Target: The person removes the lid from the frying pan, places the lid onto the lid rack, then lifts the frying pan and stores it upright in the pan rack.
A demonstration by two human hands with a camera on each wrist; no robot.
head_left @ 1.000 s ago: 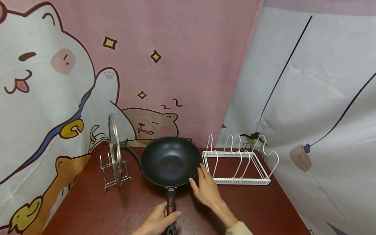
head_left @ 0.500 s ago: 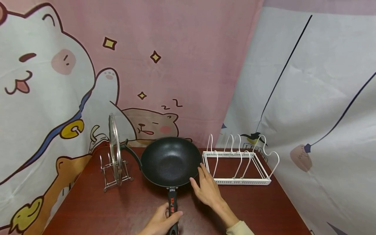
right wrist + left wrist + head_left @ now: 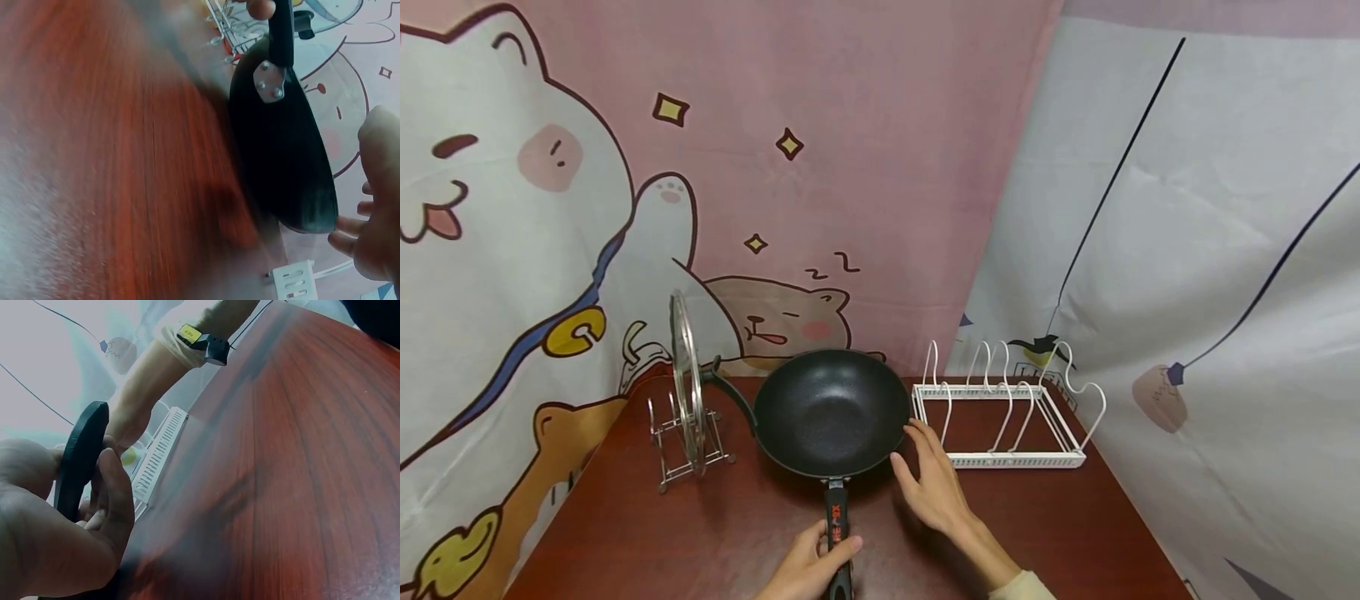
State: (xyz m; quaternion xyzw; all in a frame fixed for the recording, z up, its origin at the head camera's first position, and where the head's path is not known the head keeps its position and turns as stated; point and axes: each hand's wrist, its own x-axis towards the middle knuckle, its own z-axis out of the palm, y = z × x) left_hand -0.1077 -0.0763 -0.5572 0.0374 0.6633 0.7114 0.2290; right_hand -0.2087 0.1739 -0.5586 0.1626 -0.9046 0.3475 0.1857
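Black round wok (image 3: pixel 832 412) over the red-brown wooden table (image 3: pixel 685 542), our left hand (image 3: pixel 808 562) gripping its handle (image 3: pixel 837 510).
Our right hand (image 3: pixel 936 492), fingers extended, touches its rim; left of the wok, a silver wire rack (image 3: pixel 676 476) holds an upright clear glass lid (image 3: pixel 688 383).

Left grip (image 3: pixel 62 537) around black handle (image 3: pixel 82 450)
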